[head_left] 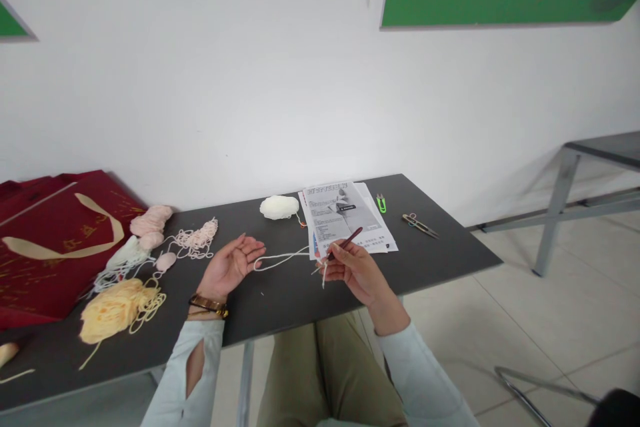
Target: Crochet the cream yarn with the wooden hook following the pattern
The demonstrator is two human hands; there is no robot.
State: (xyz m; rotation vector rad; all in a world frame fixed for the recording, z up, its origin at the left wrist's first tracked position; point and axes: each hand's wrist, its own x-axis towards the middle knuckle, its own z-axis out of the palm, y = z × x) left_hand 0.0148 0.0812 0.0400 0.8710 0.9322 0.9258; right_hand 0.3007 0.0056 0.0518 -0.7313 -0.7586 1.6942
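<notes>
My left hand point(233, 265) is palm up over the dark table, fingers stretched out and slightly curled. A strand of white yarn point(280, 257) bends round by its little finger and runs across to my right hand point(354, 269). That hand is closed on a crochet hook point(345, 243) with a dark reddish-brown handle, pointing up and to the right. A short white yarn end hangs below its fingers; the hook's tip is hard to make out. Behind the strand sits a white yarn ball point(279, 207). Printed sheets point(340, 213) lie just beyond my right hand.
On the table point(440, 260), green thread snips point(381, 203) and scissors point(420, 225) lie to the right. Pink yarn point(195, 238), yellow yarn point(113, 310) and a red bag point(50, 240) are on the left. A white wall point(250, 93) borders the back.
</notes>
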